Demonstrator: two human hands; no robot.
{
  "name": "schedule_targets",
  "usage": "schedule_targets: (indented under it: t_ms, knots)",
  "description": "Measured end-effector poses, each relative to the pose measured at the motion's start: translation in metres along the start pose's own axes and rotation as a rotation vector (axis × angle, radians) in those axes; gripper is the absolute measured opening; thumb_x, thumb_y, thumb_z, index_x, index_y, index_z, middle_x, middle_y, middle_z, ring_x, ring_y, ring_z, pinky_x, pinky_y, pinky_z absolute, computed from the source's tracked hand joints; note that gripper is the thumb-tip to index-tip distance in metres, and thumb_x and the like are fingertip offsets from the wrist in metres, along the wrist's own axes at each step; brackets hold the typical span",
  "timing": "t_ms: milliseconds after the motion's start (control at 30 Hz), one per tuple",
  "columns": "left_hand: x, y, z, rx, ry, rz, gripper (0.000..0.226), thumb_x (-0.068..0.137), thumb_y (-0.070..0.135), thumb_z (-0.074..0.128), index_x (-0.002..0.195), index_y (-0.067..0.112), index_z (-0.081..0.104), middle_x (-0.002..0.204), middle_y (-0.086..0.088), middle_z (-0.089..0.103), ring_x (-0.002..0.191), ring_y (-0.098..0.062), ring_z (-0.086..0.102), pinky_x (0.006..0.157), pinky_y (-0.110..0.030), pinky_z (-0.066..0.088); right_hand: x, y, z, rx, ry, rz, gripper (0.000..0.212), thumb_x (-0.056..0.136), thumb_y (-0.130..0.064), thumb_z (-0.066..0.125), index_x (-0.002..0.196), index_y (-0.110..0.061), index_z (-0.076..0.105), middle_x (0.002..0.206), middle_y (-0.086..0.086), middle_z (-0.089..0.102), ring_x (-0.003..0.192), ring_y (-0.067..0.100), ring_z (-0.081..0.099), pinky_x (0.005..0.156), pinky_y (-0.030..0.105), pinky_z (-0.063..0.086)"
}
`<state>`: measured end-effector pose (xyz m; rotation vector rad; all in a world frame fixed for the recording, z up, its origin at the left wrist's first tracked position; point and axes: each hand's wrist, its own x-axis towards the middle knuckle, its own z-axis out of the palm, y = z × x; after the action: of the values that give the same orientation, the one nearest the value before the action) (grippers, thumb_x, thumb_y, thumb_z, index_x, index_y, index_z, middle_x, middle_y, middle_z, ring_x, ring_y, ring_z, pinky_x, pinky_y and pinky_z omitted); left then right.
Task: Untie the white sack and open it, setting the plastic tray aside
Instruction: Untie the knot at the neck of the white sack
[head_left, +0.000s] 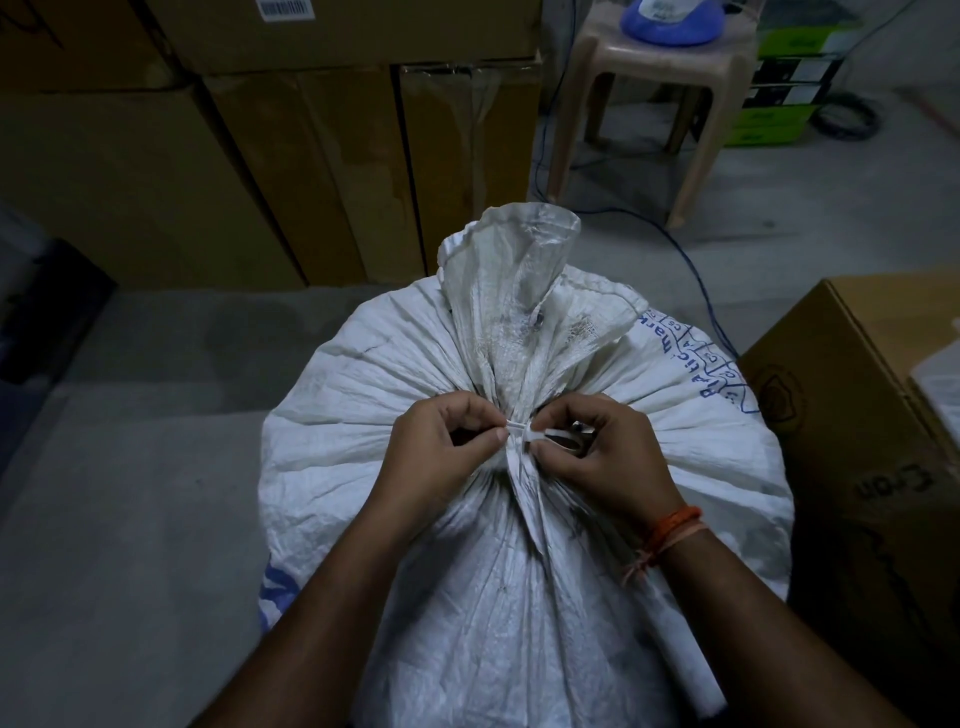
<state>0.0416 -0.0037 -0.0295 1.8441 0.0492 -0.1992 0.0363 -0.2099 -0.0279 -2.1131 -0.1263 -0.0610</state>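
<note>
A full white woven sack (405, 374) with blue print stands on the floor in front of me. Its neck is gathered and bound by a thin white tie (521, 429), and the loose mouth of the sack stands up behind the knot. My left hand (441, 452) pinches the left end of the tie between thumb and fingers. My right hand (597, 457) pinches the tie's right end, with a small dark object partly hidden under its fingers. No plastic tray is in view.
Stacked cardboard boxes (260, 156) line the back left. A beige plastic stool (660, 73) with a blue object on top stands at the back right, with a blue cable on the floor. An open cardboard box (857, 415) sits close on the right.
</note>
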Motion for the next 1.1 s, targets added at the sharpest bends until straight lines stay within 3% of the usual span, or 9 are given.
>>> schedule_targets:
  t_ms: [100, 367, 533, 767, 1000, 1100]
  knots:
    - [0.0006, 0.0003, -0.0043, 0.006, -0.010, 0.009, 0.005, 0.085, 0.017, 0.083, 0.091, 0.016, 0.081, 0.085, -0.003, 0.083, 0.090, -0.028, 0.080, 0.092, -0.053, 0.063, -0.0003, -0.0007, -0.0004, 0.001, 0.002, -0.002, 0.019, 0.071, -0.016, 0.087, 0.078, -0.028, 0.075, 0.077, -0.008, 0.073, 0.080, 0.008, 0.066, 0.070, 0.021, 0.050]
    - [0.0010, 0.0006, -0.0045, 0.004, -0.033, -0.004, 0.010, 0.090, 0.002, 0.081, 0.089, 0.013, 0.082, 0.085, -0.008, 0.083, 0.084, -0.021, 0.079, 0.085, -0.039, 0.062, -0.0002, -0.0009, 0.0004, -0.003, 0.002, -0.006, 0.019, 0.071, -0.015, 0.088, 0.079, -0.028, 0.076, 0.076, -0.010, 0.072, 0.080, 0.006, 0.066, 0.070, 0.019, 0.049]
    - [0.0011, -0.0005, -0.0020, -0.007, -0.029, -0.008, 0.010, 0.089, 0.004, 0.082, 0.089, 0.014, 0.083, 0.086, -0.006, 0.084, 0.088, -0.025, 0.081, 0.088, -0.042, 0.063, 0.0000, -0.0007, 0.0011, -0.004, 0.002, -0.006, 0.018, 0.071, -0.015, 0.086, 0.078, -0.027, 0.075, 0.077, -0.010, 0.073, 0.080, 0.007, 0.067, 0.071, 0.022, 0.052]
    - [-0.0005, 0.0003, 0.0007, -0.020, -0.035, -0.014, 0.006, 0.089, 0.008, 0.082, 0.091, 0.013, 0.082, 0.087, -0.007, 0.083, 0.091, -0.031, 0.080, 0.092, -0.051, 0.062, -0.0001, -0.0022, 0.0002, -0.008, -0.002, -0.010, 0.019, 0.071, -0.013, 0.086, 0.078, -0.028, 0.075, 0.077, -0.009, 0.074, 0.080, 0.006, 0.066, 0.070, 0.016, 0.047]
    - [0.0015, -0.0031, -0.0060, -0.002, -0.017, -0.006, 0.005, 0.090, 0.011, 0.083, 0.091, 0.016, 0.083, 0.086, -0.007, 0.083, 0.089, -0.025, 0.080, 0.089, -0.047, 0.062, -0.0004, -0.0014, 0.0007, -0.004, 0.004, -0.004, 0.017, 0.071, -0.016, 0.086, 0.078, -0.028, 0.075, 0.078, -0.009, 0.074, 0.082, 0.008, 0.068, 0.072, 0.025, 0.054]
    - [0.0016, -0.0041, -0.0044, 0.018, -0.030, 0.015, 0.003, 0.091, 0.013, 0.083, 0.092, 0.016, 0.083, 0.087, -0.006, 0.083, 0.091, -0.029, 0.080, 0.089, -0.047, 0.062, -0.0006, -0.0012, 0.0003, -0.004, 0.000, -0.005, 0.017, 0.072, -0.016, 0.086, 0.079, -0.028, 0.075, 0.079, -0.009, 0.075, 0.083, 0.007, 0.068, 0.072, 0.021, 0.052]
